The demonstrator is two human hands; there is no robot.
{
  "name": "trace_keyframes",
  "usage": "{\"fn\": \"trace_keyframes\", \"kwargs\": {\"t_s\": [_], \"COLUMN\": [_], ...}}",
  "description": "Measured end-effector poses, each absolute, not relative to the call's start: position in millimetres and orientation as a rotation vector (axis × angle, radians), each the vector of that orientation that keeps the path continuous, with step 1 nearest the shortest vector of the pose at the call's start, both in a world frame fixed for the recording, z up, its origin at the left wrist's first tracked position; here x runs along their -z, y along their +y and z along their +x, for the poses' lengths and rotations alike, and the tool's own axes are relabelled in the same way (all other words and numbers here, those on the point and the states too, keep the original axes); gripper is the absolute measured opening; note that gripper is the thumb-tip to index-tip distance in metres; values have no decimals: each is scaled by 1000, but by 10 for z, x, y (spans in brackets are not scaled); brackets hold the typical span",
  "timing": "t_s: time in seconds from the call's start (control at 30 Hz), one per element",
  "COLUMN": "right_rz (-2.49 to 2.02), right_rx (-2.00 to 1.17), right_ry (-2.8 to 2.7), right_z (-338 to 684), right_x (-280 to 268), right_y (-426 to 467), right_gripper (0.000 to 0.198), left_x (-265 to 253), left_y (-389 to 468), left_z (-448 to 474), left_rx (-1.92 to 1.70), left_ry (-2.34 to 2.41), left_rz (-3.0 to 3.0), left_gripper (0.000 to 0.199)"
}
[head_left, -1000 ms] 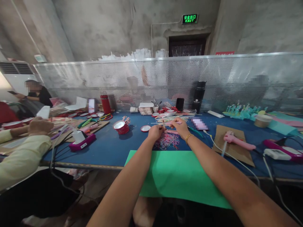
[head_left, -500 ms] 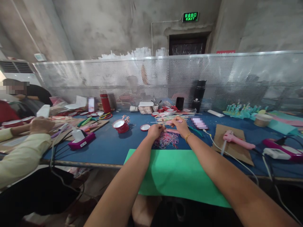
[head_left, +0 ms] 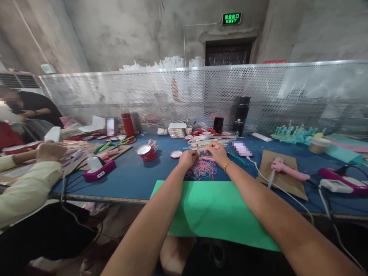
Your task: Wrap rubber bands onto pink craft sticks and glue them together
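- Across the table from the seated person runs a perforated metal screen [head_left: 138, 96], shiny and taller than anything set before it.
- Next in size comes the blue table [head_left: 129, 180], crowded along its far side with sticks and red-rimmed pieces.
- A green sheet [head_left: 212, 211] spreads from the table's near edge down over the person's lap, beneath both forearms.
- To the left, a co-worker's pale yellow sleeve [head_left: 34, 188] reaches in over the table.
- Off to the right lies a piece of brown cardboard [head_left: 287, 186].
- A black flask [head_left: 241, 117] stands upright close to the screen; a red flask [head_left: 127, 124] stands farther left.
- On the cardboard rests a pink glue gun [head_left: 290, 170], its white cord trailing nearby.
- The left hand [head_left: 188, 158] has its grip pinched on a small piece.
- The right hand [head_left: 217, 154], gold bracelet [head_left: 228, 167] at the wrist, has its grip closed around a slender stick.
- Just below the fingers, a tangle of pink, white and blue strings [head_left: 202, 170] lies on the table.
- That pink stick [head_left: 216, 148] shows above the right fingers.
- Smallest is the tan piece [head_left: 198, 151], standing roughly upright at the left fingertips, between the hands.
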State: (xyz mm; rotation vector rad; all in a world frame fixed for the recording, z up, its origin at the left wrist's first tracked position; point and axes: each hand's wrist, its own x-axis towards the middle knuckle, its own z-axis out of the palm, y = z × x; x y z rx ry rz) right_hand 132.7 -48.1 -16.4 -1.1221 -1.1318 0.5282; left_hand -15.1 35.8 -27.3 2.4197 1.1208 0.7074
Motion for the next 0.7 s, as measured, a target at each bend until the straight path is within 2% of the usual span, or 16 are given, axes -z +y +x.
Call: {"fn": "trace_keyframes", "kwargs": {"t_s": [0.13,0.7], "right_rz": [-1119,-1132], "right_rx": [-536,-528], "right_ry": [-1130,-1094], "right_z": [1313,1353], "right_x": [168,191], "right_y": [-478,-463], "right_gripper": [12,14], "left_x": [267,215], "left_y": [357,296], "left_z": [-162,-171], "left_rx": [-707,-688], "left_ry": [1105,1143], "left_rz": [2419,2404], "left_gripper": [29,34]}}
